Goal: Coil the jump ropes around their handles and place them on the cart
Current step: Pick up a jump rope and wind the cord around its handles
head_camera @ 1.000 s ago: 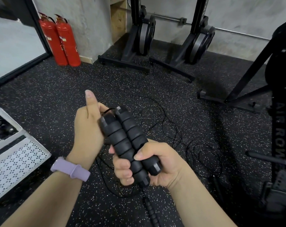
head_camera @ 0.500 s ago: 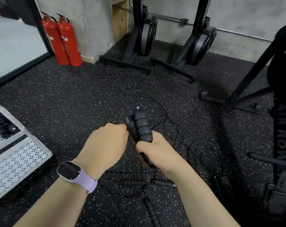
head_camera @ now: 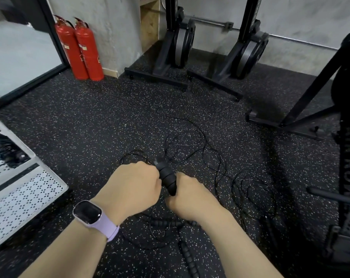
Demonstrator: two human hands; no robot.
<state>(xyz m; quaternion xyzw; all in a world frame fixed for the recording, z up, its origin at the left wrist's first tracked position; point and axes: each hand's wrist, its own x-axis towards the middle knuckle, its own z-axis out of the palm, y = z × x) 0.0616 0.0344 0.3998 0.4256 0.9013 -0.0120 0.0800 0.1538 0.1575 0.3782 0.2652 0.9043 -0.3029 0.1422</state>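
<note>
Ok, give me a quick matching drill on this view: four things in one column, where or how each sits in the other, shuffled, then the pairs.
Things:
1. handle pair
2. fire extinguishers
3. cart
4. loose handle

Places or states:
A. standing against the wall, far left
B. lying on the floor, between the forearms
C. gripped by the right hand, with the left hand closed against its upper part
D. white perforated shelf at the left edge

Pairs: 1-C, 2-A, 3-D, 4-B
</note>
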